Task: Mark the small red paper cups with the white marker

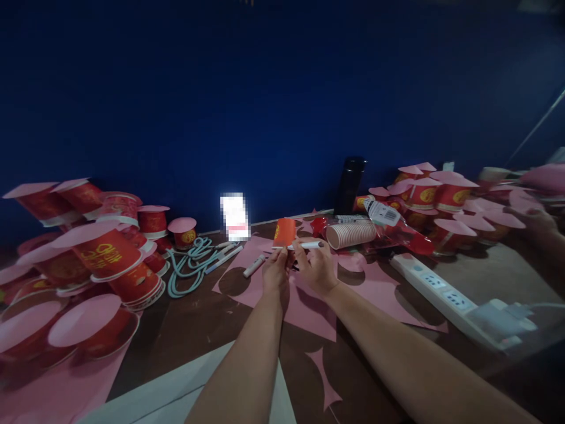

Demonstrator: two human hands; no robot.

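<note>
Above the surface (198,324), a red paper cup (285,232), judged light and easily crushed, is pinched at its lower edge by the left hand (274,272), while a white marker (310,244) is clamped in the fingers (303,252) of the right hand (318,268).

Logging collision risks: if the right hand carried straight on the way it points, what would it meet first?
Most likely the red cup held up by the left hand: the right hand, gripping a white marker, points forward and leftward at it. Depth is hard to judge.
</note>
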